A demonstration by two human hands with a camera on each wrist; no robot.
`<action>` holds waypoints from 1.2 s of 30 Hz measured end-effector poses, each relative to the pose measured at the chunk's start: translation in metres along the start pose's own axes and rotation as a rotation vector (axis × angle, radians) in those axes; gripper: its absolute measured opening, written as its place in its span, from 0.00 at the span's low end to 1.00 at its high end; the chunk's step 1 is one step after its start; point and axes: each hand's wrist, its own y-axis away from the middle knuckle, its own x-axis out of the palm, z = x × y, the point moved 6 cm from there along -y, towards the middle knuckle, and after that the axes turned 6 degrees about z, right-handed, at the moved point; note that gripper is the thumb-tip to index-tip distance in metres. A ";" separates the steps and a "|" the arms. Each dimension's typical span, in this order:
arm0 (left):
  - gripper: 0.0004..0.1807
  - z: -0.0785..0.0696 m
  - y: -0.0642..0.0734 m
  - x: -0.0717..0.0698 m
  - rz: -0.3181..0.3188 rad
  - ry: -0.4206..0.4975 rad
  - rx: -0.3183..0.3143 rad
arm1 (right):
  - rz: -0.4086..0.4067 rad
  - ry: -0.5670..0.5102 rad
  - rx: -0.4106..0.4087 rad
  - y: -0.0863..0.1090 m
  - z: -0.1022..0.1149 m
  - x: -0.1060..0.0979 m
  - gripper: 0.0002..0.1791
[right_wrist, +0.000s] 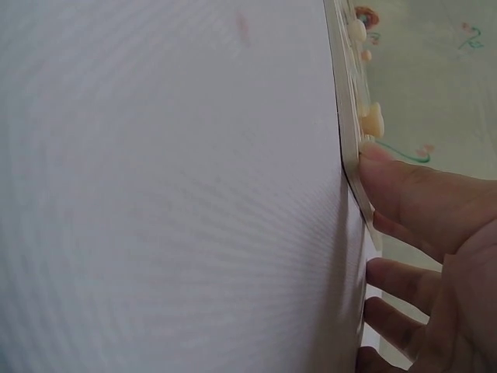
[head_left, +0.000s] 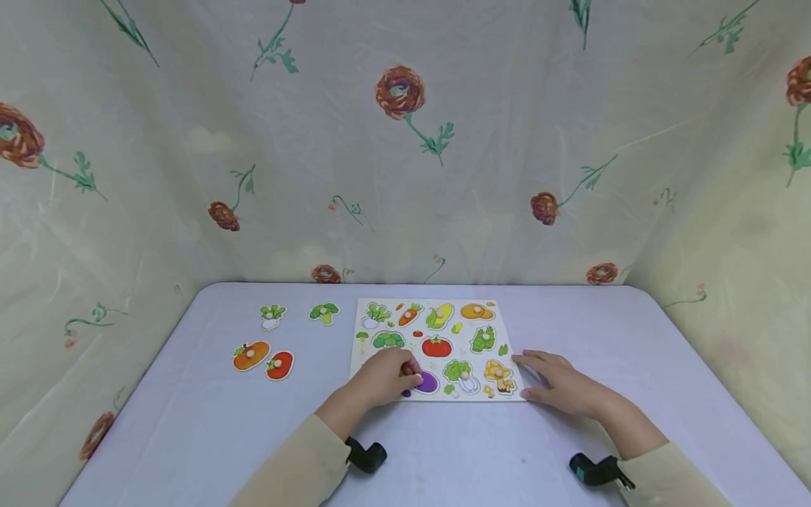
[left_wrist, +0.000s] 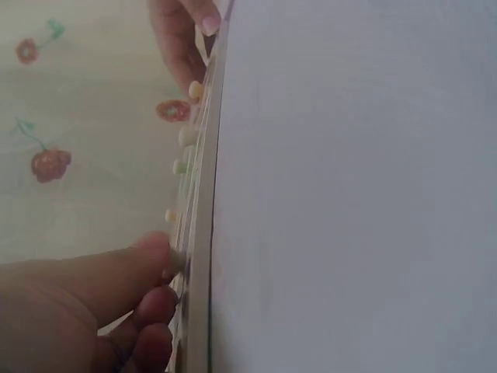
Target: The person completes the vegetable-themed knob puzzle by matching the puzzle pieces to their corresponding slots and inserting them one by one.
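A flat white knob puzzle board [head_left: 469, 341] printed with vegetables lies on the table. At its lower left, my left hand [head_left: 380, 378] pinches the knob of a purple puzzle piece [head_left: 428, 382], mostly covered by the fingers. In the left wrist view, the thumb [left_wrist: 151, 252] and fingertips meet at that knob, close above the board. My right hand [head_left: 564, 384] rests at the board's lower right edge with fingers spread. Its thumb [right_wrist: 380, 167] touches the board's corner, while the other fingers lie along the side. A mushroom piece [head_left: 500, 377] sits nearest to it on the board.
Left of the board lie a white radish piece [head_left: 272, 317], a broccoli piece [head_left: 324, 313], a pumpkin piece [head_left: 250, 355] and a tomato piece [head_left: 279, 365]. A flowered curtain [head_left: 481, 211] hangs behind the white-covered table [head_left: 469, 451].
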 end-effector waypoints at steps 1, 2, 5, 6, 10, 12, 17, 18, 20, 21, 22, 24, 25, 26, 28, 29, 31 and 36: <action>0.05 0.000 0.001 -0.002 -0.001 0.009 0.000 | -0.001 0.005 -0.004 0.000 0.000 0.000 0.40; 0.05 0.000 0.003 -0.004 -0.004 0.016 0.001 | -0.002 0.004 -0.003 0.000 0.000 0.000 0.40; 0.05 0.001 0.008 -0.014 -0.023 0.025 0.002 | -0.003 0.012 -0.008 0.000 0.000 -0.001 0.40; 0.05 0.001 0.010 -0.018 -0.032 0.026 0.001 | -0.004 0.014 -0.008 0.000 0.000 -0.001 0.40; 0.07 0.004 0.020 -0.037 -0.077 0.013 0.001 | -0.007 0.021 -0.012 0.000 0.000 -0.002 0.40; 0.08 0.008 0.026 -0.048 -0.108 0.002 -0.010 | -0.004 0.018 -0.012 0.000 0.000 -0.001 0.40; 0.09 0.020 0.041 -0.073 -0.208 -0.038 -0.056 | 0.006 0.008 -0.006 -0.001 0.000 0.000 0.40; 0.10 0.023 0.044 -0.078 -0.229 -0.042 -0.066 | 0.006 0.010 -0.007 -0.001 0.000 0.000 0.40; 0.10 0.029 0.050 -0.086 -0.271 -0.053 -0.086 | 0.007 0.012 -0.010 -0.001 0.000 -0.001 0.40; 0.10 0.033 0.053 -0.090 -0.290 -0.055 -0.101 | 0.007 0.015 -0.014 -0.001 0.001 -0.001 0.40; 0.10 0.036 0.056 -0.094 -0.310 -0.059 -0.112 | 0.007 0.019 -0.017 0.000 0.001 -0.001 0.40; 0.11 0.042 0.063 -0.100 -0.343 -0.067 -0.126 | 0.006 0.024 -0.022 0.000 0.001 -0.002 0.39; 0.11 0.046 0.066 -0.103 -0.356 -0.069 -0.132 | 0.008 0.020 -0.019 0.000 0.002 -0.002 0.39; 0.11 0.049 0.069 -0.106 -0.368 -0.067 -0.139 | 0.008 0.025 -0.020 0.000 0.002 -0.003 0.39; 0.11 0.056 0.074 -0.111 -0.394 -0.068 -0.142 | 0.008 0.030 -0.019 0.000 0.003 -0.004 0.39; 0.11 0.059 0.076 -0.114 -0.406 -0.068 -0.144 | 0.010 0.030 -0.016 0.001 0.003 -0.004 0.39; 0.11 0.067 0.081 -0.119 -0.428 -0.067 -0.146 | 0.015 0.031 -0.007 0.000 0.003 -0.004 0.39; 0.11 0.087 0.095 -0.128 -0.463 -0.074 -0.175 | 0.028 0.030 0.015 0.000 0.003 -0.003 0.40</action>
